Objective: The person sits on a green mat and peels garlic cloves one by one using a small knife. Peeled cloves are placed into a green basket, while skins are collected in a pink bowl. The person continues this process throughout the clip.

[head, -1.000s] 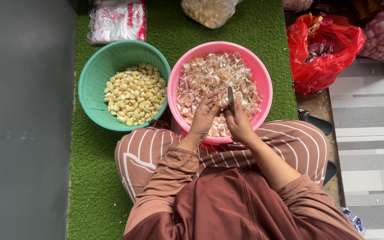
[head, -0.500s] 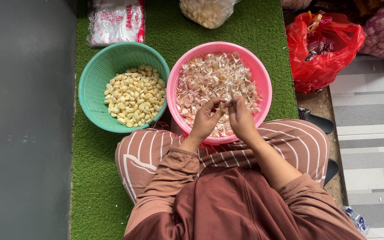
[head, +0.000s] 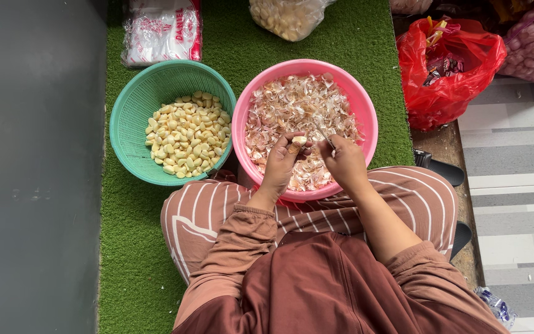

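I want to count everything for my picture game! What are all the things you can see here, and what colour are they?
Basket: one, teal, left, with peeled cloves.
Bowl: one, pink, centre, with papery skins.
Garlic clove: one, pale, in the left hand.
Knife: one, thin, in the right hand.
Red bag: one, right.
Clear bag: one, top.
White packet: one, top left.
Green mat: one, underneath.
Left hand, right hand: over the bowl.
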